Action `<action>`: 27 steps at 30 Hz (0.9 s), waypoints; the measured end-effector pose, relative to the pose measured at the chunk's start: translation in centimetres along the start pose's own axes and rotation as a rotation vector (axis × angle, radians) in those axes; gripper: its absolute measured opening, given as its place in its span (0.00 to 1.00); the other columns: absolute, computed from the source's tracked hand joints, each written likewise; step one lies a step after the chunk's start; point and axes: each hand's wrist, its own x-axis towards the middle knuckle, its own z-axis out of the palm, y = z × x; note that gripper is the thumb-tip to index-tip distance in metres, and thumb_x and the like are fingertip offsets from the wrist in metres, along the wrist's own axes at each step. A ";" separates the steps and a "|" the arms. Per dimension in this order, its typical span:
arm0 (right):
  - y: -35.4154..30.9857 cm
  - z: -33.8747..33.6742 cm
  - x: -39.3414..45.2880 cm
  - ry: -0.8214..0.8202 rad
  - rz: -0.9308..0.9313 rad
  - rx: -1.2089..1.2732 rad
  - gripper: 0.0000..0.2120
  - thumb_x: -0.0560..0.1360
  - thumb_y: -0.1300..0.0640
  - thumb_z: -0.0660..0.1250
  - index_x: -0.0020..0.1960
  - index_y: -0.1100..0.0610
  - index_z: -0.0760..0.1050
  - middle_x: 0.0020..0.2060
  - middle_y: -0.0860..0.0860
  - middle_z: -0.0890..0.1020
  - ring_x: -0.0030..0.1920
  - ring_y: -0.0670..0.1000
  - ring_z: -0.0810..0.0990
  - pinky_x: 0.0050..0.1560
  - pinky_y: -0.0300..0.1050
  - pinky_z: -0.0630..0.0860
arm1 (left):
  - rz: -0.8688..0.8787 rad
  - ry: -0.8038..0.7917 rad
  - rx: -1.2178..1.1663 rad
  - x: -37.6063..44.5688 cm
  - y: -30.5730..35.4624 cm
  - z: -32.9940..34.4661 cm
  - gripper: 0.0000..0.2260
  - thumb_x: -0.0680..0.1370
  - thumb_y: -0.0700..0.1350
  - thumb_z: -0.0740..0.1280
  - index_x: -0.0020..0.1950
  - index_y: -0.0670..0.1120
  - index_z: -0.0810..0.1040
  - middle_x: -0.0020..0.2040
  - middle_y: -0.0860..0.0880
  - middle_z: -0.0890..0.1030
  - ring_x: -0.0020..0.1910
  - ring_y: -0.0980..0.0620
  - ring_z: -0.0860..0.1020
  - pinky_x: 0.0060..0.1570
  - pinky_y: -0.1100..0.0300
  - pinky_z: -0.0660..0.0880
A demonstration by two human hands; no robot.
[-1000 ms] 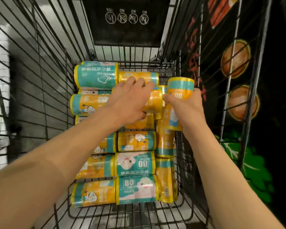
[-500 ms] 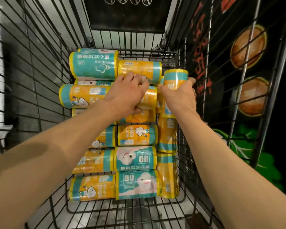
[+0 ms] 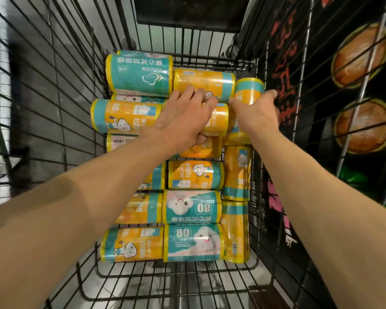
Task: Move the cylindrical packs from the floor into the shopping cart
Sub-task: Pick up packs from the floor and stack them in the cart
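Black wire walls of the shopping cart [image 3: 60,90] are closing in on both sides, with a dark panel of painted fruit showing through the mesh on the right. Lying across the cart's floor are the cylindrical packs [image 3: 192,207], yellow and teal rolls laid on their sides in tidy rows, with a second layer building up at the far end; packing them side by side is likely what is keeping them from rolling about.

At that far end, the left hand [image 3: 183,121] is resting palm down on a yellow pack [image 3: 216,119] in the upper layer, fingers curling over its top and gripping it, seemingly to seat it in the hollow between its neighbours. Just beside it, the right hand [image 3: 256,112] is wrapping around another pack [image 3: 246,94] that is pointing lengthwise along the cart's right wall, tilted up at its far end. That one appears to be going into the narrow column along the wall, where rolls are lying end to end because the gap is too slim for a crosswise pack.

Neither pack looks released yet, so this placing step is judged to be nearly done.
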 end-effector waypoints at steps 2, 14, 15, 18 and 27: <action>0.1 -0.1 0.0 0.003 -0.002 -0.008 0.49 0.76 0.39 0.70 0.83 0.54 0.43 0.72 0.59 0.69 0.69 0.63 0.72 0.69 0.62 0.71 | -0.010 0.012 -0.005 0.1 0.3 0.1 0.40 0.72 0.61 0.75 0.76 0.45 0.62 0.69 0.42 0.70 0.66 0.41 0.68 0.59 0.47 0.68; 0.2 -1.3 -1.7 0.025 -0.097 -0.252 0.38 0.78 0.43 0.67 0.79 0.56 0.53 0.69 0.59 0.70 0.66 0.64 0.73 0.66 0.63 0.71 | 0.040 0.027 -0.033 -0.4 0.1 -0.3 0.48 0.67 0.73 0.68 0.77 0.45 0.63 0.68 0.43 0.70 0.65 0.42 0.69 0.62 0.47 0.67; 0.2 -1.4 -2.0 0.036 -0.115 -0.282 0.37 0.78 0.43 0.67 0.78 0.56 0.54 0.69 0.59 0.70 0.66 0.64 0.73 0.64 0.62 0.71 | 0.044 0.030 -0.030 -0.7 -0.1 -0.5 0.48 0.66 0.74 0.69 0.76 0.45 0.64 0.67 0.43 0.71 0.64 0.42 0.69 0.61 0.47 0.68; -0.1 -1.8 -3.0 0.055 -0.163 -0.373 0.34 0.79 0.44 0.67 0.76 0.56 0.57 0.68 0.59 0.70 0.66 0.64 0.73 0.61 0.59 0.70 | 0.025 0.009 -0.030 -1.4 -0.5 -0.9 0.48 0.66 0.73 0.70 0.77 0.47 0.63 0.65 0.44 0.71 0.64 0.42 0.69 0.61 0.48 0.68; 0.0 -4.8 -7.6 -0.003 -0.446 -0.653 0.26 0.80 0.47 0.63 0.74 0.56 0.63 0.67 0.60 0.72 0.66 0.64 0.72 0.59 0.58 0.71 | -0.003 -0.041 -0.045 -5.2 -0.7 -5.1 0.40 0.74 0.71 0.64 0.77 0.48 0.62 0.70 0.45 0.70 0.69 0.43 0.68 0.68 0.45 0.67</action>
